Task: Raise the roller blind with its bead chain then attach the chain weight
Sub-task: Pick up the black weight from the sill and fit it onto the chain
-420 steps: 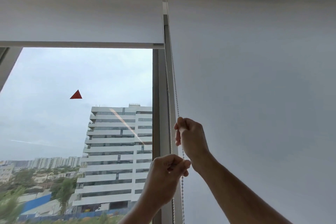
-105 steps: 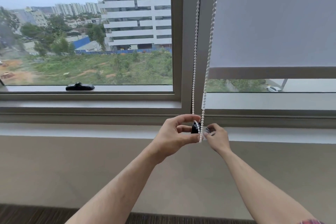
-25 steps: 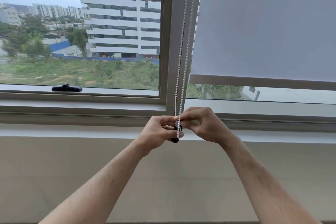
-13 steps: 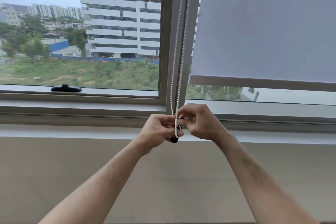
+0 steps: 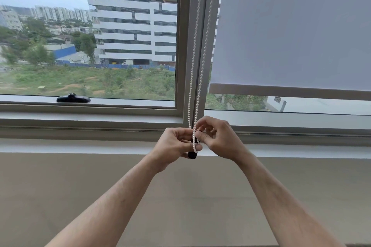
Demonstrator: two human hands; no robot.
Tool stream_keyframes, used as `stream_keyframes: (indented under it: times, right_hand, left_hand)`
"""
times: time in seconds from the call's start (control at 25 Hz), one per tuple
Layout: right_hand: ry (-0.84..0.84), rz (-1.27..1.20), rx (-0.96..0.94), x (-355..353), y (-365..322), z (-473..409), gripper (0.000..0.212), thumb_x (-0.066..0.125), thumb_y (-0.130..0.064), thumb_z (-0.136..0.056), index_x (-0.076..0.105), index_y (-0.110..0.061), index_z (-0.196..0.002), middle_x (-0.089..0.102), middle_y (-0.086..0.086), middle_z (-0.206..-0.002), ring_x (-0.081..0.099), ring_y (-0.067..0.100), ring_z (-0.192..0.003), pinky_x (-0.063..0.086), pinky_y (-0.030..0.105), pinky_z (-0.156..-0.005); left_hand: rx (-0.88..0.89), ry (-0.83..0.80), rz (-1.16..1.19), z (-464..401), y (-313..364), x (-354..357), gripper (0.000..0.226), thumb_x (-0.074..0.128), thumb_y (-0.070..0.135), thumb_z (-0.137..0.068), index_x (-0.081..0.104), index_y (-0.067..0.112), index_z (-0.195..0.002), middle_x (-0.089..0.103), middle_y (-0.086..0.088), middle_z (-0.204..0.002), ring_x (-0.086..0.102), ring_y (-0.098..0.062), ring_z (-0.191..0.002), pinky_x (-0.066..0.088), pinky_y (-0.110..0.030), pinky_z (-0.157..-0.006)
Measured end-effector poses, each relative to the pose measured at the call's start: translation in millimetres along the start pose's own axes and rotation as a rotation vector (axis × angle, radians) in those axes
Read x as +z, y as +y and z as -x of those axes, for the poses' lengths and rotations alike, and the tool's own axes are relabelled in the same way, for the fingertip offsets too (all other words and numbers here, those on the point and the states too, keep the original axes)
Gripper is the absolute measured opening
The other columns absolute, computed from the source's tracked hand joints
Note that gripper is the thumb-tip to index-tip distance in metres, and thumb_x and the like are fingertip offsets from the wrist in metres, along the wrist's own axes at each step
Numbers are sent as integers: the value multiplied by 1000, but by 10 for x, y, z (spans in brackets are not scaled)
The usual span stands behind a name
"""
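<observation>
A white bead chain (image 5: 195,46) hangs in two strands down the window's middle post, its lower loop ending between my hands. My left hand (image 5: 174,146) grips a small black chain weight (image 5: 192,155), whose bottom end pokes out below my fingers. My right hand (image 5: 217,139) pinches the chain loop against the top of the weight. The left pane's blind is raised out of view. On the right pane a grey roller blind (image 5: 291,32) hangs low, its bottom bar (image 5: 281,91) a little above the sill.
A black window handle (image 5: 73,99) lies on the left pane's lower frame. The grey sill (image 5: 80,122) runs across the view, with a beige wall (image 5: 60,186) under it. Buildings and greenery show outside.
Since half a second ago my hands have stayed at the chain's bottom loop. My right fingers have opened slightly around the chain. Much earlier, both hands were pulling the chain higher up.
</observation>
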State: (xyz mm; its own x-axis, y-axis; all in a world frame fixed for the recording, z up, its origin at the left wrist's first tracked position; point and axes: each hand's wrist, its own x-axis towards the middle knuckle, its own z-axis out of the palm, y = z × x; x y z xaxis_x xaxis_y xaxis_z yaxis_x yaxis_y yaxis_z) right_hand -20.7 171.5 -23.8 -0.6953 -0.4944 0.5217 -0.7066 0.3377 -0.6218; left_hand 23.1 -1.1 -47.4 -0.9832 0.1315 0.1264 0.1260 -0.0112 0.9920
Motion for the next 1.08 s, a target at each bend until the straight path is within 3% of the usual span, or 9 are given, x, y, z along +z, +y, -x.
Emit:
stream_keyframes:
  times: [0.12,0.28,0.4,0.56,0.64,0.76,0.96,1.08]
  right_hand:
    - [4,-107,38,34,67,40,14,73,-18,-84,67,-32,-84,62,-21,-69,48,4,-54,42,18,-51]
    - [5,-189,85,94,154,74,8,72,-19,-86,71,-27,-88,68,-13,-73,60,8,-66,49,22,-61]
    - [18,-214,97,118,189,109,13,70,-20,-86,71,-33,-86,71,-18,-74,64,7,-68,52,23,-66]
    - [34,-240,99,133,226,133,21,70,-19,-87,72,-40,-86,72,-19,-79,66,5,-74,54,25,-72]
    - [32,-241,103,149,250,150,22,71,-18,-88,72,-40,-86,73,-19,-81,66,5,-74,56,27,-74]
    - [29,-245,109,190,293,194,23,73,-17,-87,73,-40,-85,73,-18,-83,65,5,-74,57,29,-73]
    - [47,-253,164,285,362,277,25,74,-16,-86,73,-40,-82,74,-14,-82,67,5,-75,57,28,-72]
    - [55,-267,198,348,418,325,23,75,-15,-86,73,-37,-82,75,-10,-86,68,10,-77,59,38,-74]
  left_hand:
    - [-3,-14,3,2,-23,-13,33,80,2,-76,72,6,-108,69,2,-74,62,-12,-62,57,-41,-75]
    - [-4,-42,5,23,-48,-27,28,79,9,-80,73,11,-107,72,3,-79,63,-12,-68,59,-39,-77]
    - [5,-66,37,47,-81,-27,27,72,15,-87,71,14,-114,75,-1,-93,65,-11,-85,60,-43,-82]
    - [9,-49,58,48,-145,-41,27,64,13,-94,68,16,-120,72,-4,-97,64,-14,-96,59,-49,-86]
    - [18,-42,61,50,-180,-48,31,65,5,-91,69,21,-117,69,-10,-98,64,-18,-93,59,-49,-86]
    - [25,-40,27,58,-236,-51,33,66,0,-88,66,22,-114,73,-3,-89,68,-16,-82,59,-50,-83]
    - [-15,37,-16,65,-354,-47,29,64,-6,-88,45,14,-98,72,-9,-90,69,-18,-75,61,-45,-72]
    - [-47,44,-44,86,-424,-23,30,62,-6,-89,40,13,-96,73,-6,-90,69,-15,-75,61,-42,-72]
